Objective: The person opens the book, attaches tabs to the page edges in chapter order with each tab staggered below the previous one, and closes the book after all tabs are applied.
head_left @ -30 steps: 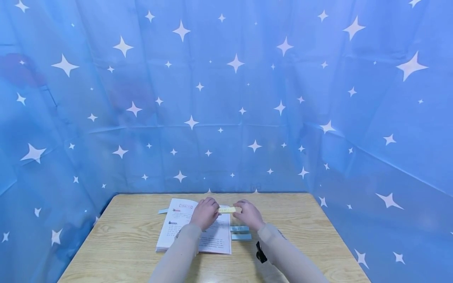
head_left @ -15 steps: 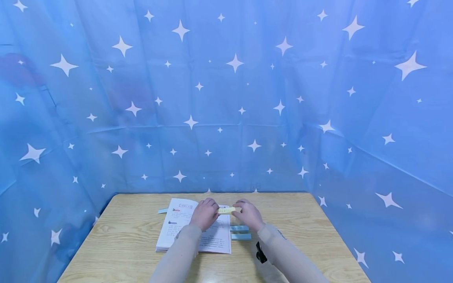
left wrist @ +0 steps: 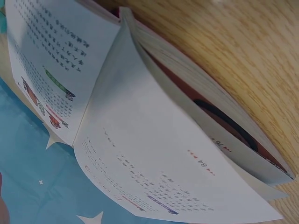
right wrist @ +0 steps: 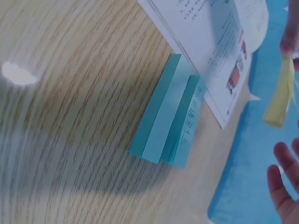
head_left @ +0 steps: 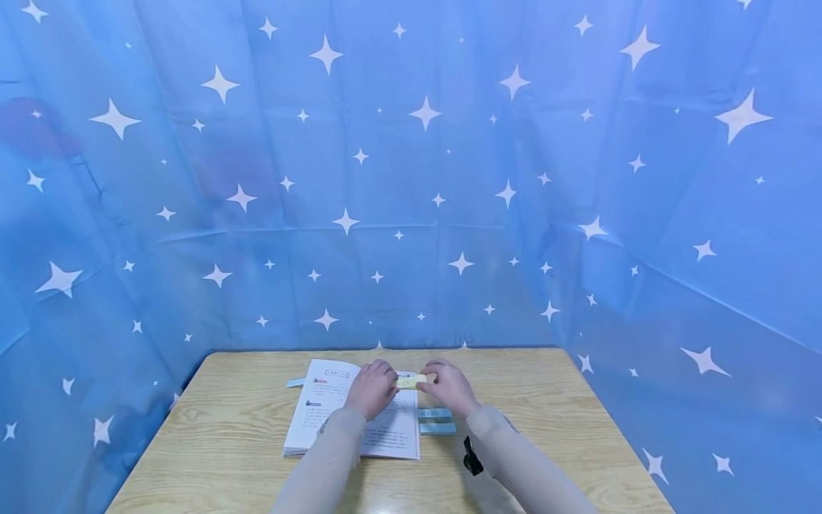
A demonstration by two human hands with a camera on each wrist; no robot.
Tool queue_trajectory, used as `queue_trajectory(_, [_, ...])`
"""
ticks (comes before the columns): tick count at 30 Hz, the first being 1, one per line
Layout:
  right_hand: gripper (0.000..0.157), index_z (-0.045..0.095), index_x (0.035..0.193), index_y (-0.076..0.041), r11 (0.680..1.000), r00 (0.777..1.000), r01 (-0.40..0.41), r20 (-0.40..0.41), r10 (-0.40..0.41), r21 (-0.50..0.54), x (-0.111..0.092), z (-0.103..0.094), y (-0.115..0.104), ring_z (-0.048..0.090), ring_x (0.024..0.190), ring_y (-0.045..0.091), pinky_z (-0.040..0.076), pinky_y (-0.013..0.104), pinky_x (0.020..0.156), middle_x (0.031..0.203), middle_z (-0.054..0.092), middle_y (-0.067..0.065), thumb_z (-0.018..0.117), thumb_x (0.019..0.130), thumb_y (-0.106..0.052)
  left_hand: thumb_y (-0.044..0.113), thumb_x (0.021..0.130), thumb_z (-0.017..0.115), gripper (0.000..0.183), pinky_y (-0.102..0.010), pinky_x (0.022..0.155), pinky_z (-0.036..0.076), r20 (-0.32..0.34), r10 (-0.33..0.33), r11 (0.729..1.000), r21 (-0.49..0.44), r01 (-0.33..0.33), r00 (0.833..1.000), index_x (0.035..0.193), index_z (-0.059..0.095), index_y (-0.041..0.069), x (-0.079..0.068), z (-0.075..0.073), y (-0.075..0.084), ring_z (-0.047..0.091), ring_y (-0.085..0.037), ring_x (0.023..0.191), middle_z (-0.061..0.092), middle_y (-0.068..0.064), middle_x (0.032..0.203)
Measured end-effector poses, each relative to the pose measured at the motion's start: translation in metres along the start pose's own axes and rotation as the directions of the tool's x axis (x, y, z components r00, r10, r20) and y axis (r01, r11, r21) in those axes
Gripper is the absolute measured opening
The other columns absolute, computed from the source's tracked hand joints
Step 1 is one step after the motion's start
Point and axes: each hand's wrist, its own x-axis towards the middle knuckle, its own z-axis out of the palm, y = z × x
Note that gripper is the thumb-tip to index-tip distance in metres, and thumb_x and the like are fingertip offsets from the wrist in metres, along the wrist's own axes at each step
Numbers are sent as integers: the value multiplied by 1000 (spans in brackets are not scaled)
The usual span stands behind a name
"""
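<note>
A narrow yellow strip of sticky notes (head_left: 407, 382) with faint writing is up between both hands, over the top right of an open book (head_left: 394, 432). My left hand (head_left: 372, 389) pinches its left end. My right hand (head_left: 449, 389) pinches at the right end with thumb and forefinger. In the right wrist view the yellow strip (right wrist: 280, 93) hangs from the left fingertips, its layers parted. The other right-hand fingers (right wrist: 280, 186) spread below it, thumb out of frame there. The left wrist view shows the book's printed pages (left wrist: 140, 140), one lifted and curving.
Two light-blue sticky-note strips (right wrist: 161, 109) lie beside the book's right edge, one with handwriting. A blue tab (head_left: 295, 383) sticks out at its left. A black object (head_left: 472, 457) shows by the right forearm. A starry blue curtain (head_left: 385, 178) surrounds the wooden table (head_left: 546, 414).
The right thumb and forefinger have shifted slightly left along the yellow strip, which now looks a little shorter between the hands. The left hand and the book have stayed in place.
</note>
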Motion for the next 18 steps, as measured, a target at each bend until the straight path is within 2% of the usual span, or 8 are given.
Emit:
queue_trajectory(5, [33,71,110,-3,1000,1000,3,9,-3,-22,-1,0,1,62,83,16,53,31,69,125,60,12,72,87,-28,32,87,73,19,-33,91,47,-5,7,1000,8,-7,1000,97,72,16,-1,0,1,57,-14,101,65,5,97])
queue_trajectory(12, [32,70,113,-4,1000,1000,6,-1,-6,-10,0,1,3,60,78,11,52,27,66,125,60,12,69,90,-26,30,86,74,18,-34,90,48,-24,28,999,-15,-29,999,96,72,15,-1,0,3,58,-16,101,65,3,97])
queue_trajectory(18, [41,65,124,-9,999,999,-40,-7,40,22,-1,0,-1,54,69,7,48,25,58,127,58,10,69,91,-32,28,85,75,17,-35,90,48,-53,38,999,-20,-39,998,95,72,15,-1,1,3,58,-16,101,65,2,97])
